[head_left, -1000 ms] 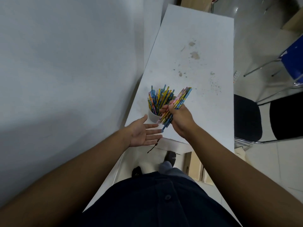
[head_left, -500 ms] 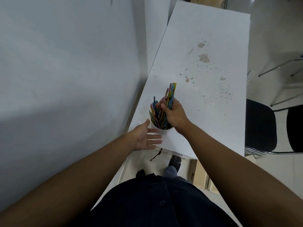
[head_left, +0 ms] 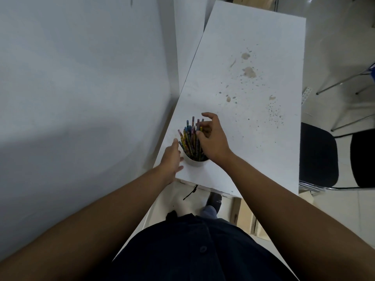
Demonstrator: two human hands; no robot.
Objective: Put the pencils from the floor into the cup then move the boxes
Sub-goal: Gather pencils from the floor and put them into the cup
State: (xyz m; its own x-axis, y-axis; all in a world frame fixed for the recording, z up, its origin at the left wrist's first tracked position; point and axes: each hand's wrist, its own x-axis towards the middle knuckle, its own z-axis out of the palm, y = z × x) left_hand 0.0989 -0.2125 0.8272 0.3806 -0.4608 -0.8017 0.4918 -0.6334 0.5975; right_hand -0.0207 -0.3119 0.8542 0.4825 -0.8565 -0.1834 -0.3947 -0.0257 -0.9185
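A white cup (head_left: 196, 162) stands near the front left corner of the white table (head_left: 253, 142). It is packed with several colourful pencils (head_left: 190, 141) that lean to the left. My left hand (head_left: 172, 158) lies flat against the cup's left side with its fingers straight. My right hand (head_left: 213, 141) hovers over the right side of the pencils. Its fingers are spread and loosely bent, and the thumb touches the pencil tops. I see no pencils held in either hand.
A white wall runs close along the table's left edge. Black chairs (head_left: 318, 157) stand to the right of the table. Cardboard pieces (head_left: 244, 218) lean under the table's front end, near my shoes. Brown stains mark the tabletop farther back.
My right hand lowered its bundle of pencils into the cup and let go of it. My left hand moved forward from the table's edge to the cup's side.
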